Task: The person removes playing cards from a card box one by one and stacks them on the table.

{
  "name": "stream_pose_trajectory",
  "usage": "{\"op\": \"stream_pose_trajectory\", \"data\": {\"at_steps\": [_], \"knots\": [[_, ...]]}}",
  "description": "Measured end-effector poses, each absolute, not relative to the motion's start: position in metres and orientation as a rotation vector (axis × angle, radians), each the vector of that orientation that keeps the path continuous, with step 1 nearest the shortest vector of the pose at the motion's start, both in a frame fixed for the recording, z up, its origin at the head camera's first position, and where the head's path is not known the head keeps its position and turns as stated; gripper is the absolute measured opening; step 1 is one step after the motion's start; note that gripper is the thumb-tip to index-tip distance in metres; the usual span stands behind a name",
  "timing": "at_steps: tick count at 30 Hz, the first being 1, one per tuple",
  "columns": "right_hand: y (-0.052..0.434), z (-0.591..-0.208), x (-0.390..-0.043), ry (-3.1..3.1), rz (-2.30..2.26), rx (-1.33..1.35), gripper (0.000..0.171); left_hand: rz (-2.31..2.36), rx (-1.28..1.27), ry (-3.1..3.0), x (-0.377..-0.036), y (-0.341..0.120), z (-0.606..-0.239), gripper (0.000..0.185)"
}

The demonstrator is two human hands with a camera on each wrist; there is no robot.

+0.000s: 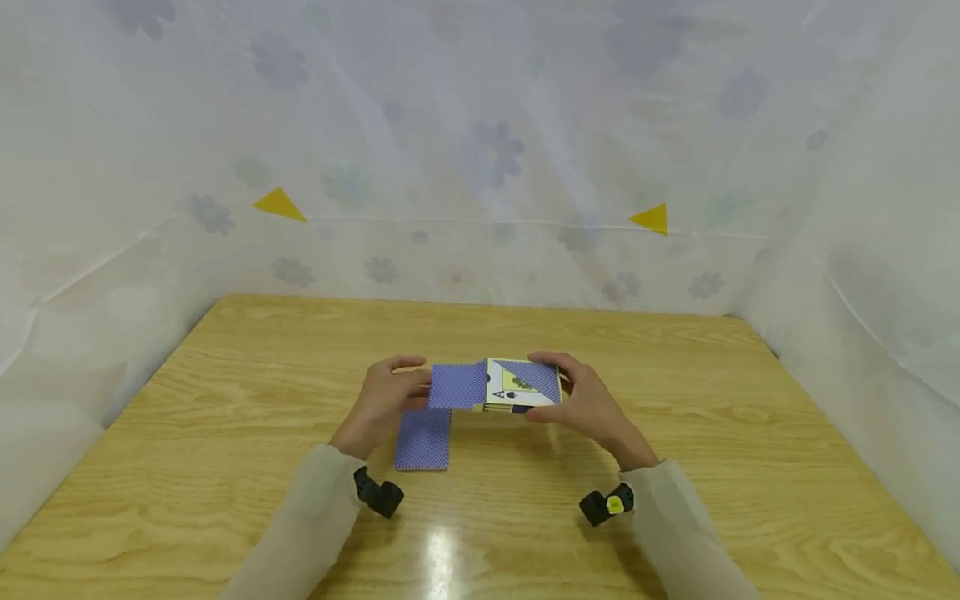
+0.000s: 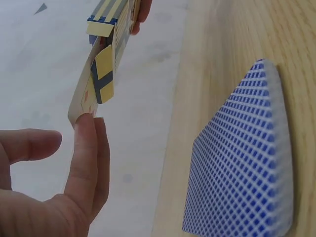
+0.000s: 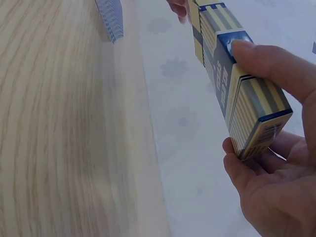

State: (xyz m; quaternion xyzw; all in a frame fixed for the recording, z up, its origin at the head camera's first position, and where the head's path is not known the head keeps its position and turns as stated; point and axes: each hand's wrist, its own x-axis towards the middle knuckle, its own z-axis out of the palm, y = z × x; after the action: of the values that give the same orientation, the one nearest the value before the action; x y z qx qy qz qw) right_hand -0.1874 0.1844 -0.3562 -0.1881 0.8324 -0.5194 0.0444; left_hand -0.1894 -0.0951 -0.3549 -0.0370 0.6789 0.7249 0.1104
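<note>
- Both hands hover above the light wooden tabletop [image 1: 675, 400], forearms angled inward.
- The right hand [image 1: 588, 404] curls round a blue-and-yellow striped cardboard card box [image 1: 522, 385]; its long axis runs left to right.
- The left hand [image 1: 386, 398] pinches the blue-patterned cards [image 1: 457, 386] sticking out of the box's left, open end.
- A blue cross-hatched stack of playing cards [image 1: 423, 438] lies flat below the left hand, long axis pointing away.

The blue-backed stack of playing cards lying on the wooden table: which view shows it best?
The left wrist view: the blue-backed stack of playing cards fills its right side, lattice pattern sharp. The head view shows it whole but small; the right wrist view catches only a blurred corner.
</note>
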Motion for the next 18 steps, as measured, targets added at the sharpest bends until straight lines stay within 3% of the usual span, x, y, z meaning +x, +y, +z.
{"op": "stream_pose_trajectory", "data": {"at_steps": [5, 18], "knots": [[0.1866, -0.3562, -0.1886, 2.540, -1.620, -0.550, 0.072, 2.057, -0.027, 1.974, -0.1845, -0.0998, -0.3533, 0.047], [0.1862, -0.3557, -0.1881, 2.518, -1.670, -0.493, 0.073, 2.137, -0.083, 2.040, -0.1791, -0.0926, -0.3543, 0.032]]}}
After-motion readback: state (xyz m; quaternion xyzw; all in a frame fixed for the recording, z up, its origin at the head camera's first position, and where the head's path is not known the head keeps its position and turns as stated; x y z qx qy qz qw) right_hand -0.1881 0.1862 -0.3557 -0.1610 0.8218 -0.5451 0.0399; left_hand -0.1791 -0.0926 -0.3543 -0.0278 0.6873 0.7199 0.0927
